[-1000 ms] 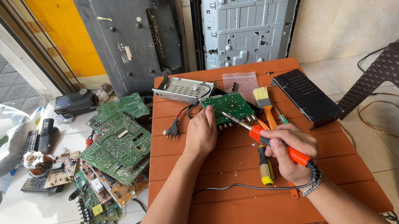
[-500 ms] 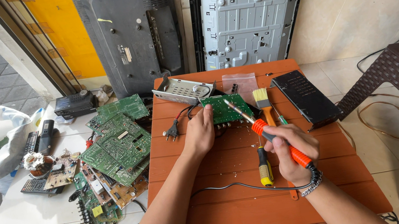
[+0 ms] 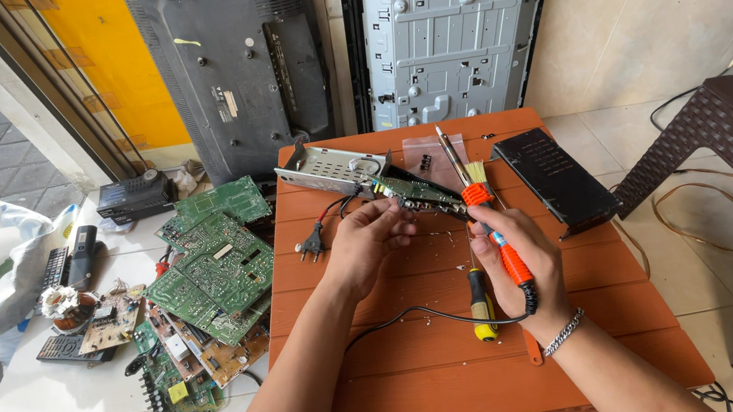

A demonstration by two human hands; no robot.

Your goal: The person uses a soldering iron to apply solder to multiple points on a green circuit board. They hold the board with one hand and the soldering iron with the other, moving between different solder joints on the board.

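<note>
Above the orange worktop [image 3: 432,372], the left hand [image 3: 370,240] grasps a tilted green circuit board [image 3: 419,196]; the right hand [image 3: 515,266] clenches an orange-handled soldering iron [image 3: 486,216].

Behind my table a dark flat television back panel [image 3: 240,59] leans on the wall, bearing a small white rectangular label [image 3: 230,103].

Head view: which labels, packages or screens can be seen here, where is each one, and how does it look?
Small white rectangular labels: on the dark grey plastic television back cover leaning against the wall, left of centre.
Small clear plastic bag: flat on the orange wooden table, far edge, holding tiny dark parts.
Yellow square label: on a green circuit board on the white floor, left.
No lit screen faces the camera.
</note>
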